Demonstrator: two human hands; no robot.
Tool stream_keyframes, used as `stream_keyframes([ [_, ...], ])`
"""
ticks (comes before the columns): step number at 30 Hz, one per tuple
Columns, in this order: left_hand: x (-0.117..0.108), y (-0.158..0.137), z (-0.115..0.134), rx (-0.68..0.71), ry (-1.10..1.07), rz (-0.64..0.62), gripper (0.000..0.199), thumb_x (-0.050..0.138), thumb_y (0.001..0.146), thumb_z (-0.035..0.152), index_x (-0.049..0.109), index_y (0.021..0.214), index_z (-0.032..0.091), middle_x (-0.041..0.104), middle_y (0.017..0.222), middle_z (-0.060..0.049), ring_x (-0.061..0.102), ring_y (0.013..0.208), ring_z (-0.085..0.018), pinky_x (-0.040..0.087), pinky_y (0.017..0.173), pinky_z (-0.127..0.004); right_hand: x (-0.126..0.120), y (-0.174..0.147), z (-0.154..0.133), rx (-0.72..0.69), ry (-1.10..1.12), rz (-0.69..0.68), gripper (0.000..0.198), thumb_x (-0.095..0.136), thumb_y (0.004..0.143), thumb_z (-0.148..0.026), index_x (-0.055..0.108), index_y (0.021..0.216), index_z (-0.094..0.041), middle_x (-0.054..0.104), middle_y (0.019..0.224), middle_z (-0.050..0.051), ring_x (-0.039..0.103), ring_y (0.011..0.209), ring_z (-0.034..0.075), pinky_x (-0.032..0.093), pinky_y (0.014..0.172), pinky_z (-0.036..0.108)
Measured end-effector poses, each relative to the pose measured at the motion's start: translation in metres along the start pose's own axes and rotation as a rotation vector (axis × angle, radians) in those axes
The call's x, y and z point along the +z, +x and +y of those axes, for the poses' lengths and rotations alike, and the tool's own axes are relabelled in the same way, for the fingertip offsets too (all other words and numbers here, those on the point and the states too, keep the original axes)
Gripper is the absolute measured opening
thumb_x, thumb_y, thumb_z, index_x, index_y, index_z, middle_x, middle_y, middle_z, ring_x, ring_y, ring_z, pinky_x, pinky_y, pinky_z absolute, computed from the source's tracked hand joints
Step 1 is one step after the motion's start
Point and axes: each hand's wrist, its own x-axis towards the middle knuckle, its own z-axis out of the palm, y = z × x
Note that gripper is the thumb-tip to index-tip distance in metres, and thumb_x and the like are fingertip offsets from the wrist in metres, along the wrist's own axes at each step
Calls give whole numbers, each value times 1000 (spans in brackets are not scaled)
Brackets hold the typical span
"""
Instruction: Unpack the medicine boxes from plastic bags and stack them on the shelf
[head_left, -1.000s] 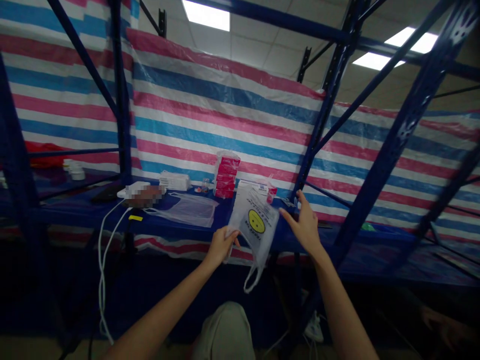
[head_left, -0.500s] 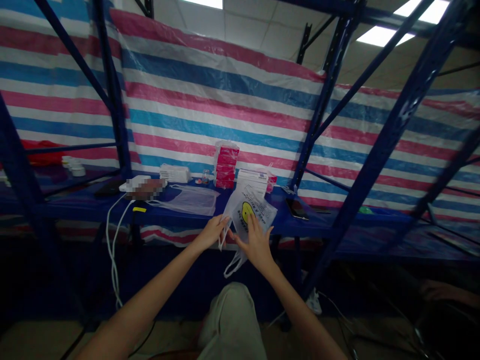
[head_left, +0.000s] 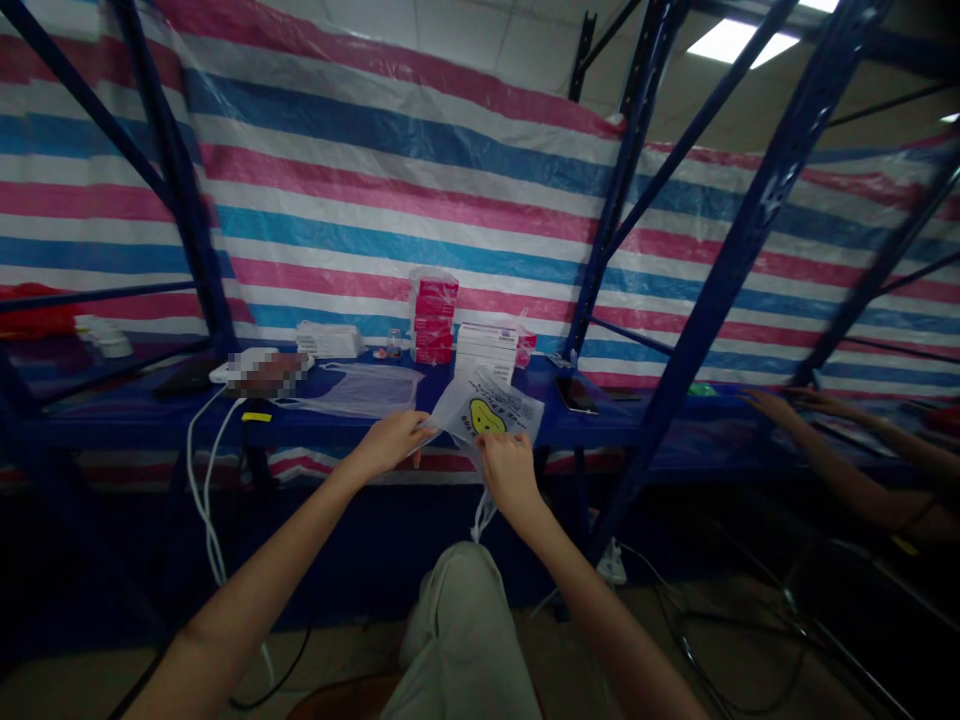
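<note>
Dim below; ceiling light panel (head_left: pixel 742 43) glaring; edges stretched.

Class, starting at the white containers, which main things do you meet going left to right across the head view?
White containers, yellow tag, person's left hand, plastic bag, phone, green item, another person's hands.

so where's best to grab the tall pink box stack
Probably by its upper sides, coming from the front and above: the pink box stack stands upright and narrow, rising higher than the white boxes near its lower right and the small jar at its left.
</note>
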Motion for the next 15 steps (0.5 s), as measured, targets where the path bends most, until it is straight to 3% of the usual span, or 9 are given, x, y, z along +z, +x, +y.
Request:
stream_keyframes([
  [5,-8,-7,14,-19,384,179,36,42,85,45,61,75,16,63,69,-9,61,75,-25,39,65,-30,-1,1,2,40,-93,52,18,36,84,-12,51,94,-15,62,90,11,56,89,24,37,75,37],
  [8,-7,-13,30,33,481,492,29,39,88,33,62,90,15,64,87,-15,58,90,-28,40,78,-39,-3,4,8,110,-18,70,19,29,86,-12,45,97,-14,62,82,11,60,78,22,39,66,32],
  [10,-1,-17,46,178,433,667,29,34,90,25,58,105,17,61,104,-16,53,103,-27,37,87,-43,-8,8,12,142,105,66,18,29,86,-15,41,100,-15,61,75,8,60,67,20,39,59,29],
  [11,4,-18,54,304,395,672,30,33,90,24,56,108,19,59,110,-14,51,106,-25,36,90,-42,-12,10,13,150,179,67,17,29,86,-17,39,101,-15,60,73,7,59,63,19,39,57,28],
  [13,15,-15,69,575,321,535,29,32,90,22,57,106,20,59,110,-11,52,106,-21,38,91,-37,-21,15,18,141,349,91,18,31,85,-21,35,102,-16,59,73,5,58,61,18,39,57,28],
  [15,24,-6,76,693,297,400,28,31,90,20,57,100,18,59,107,-11,53,104,-19,41,90,-35,-30,20,26,58,524,115,21,36,83,-23,32,102,-17,57,77,4,57,64,17,40,59,27],
])
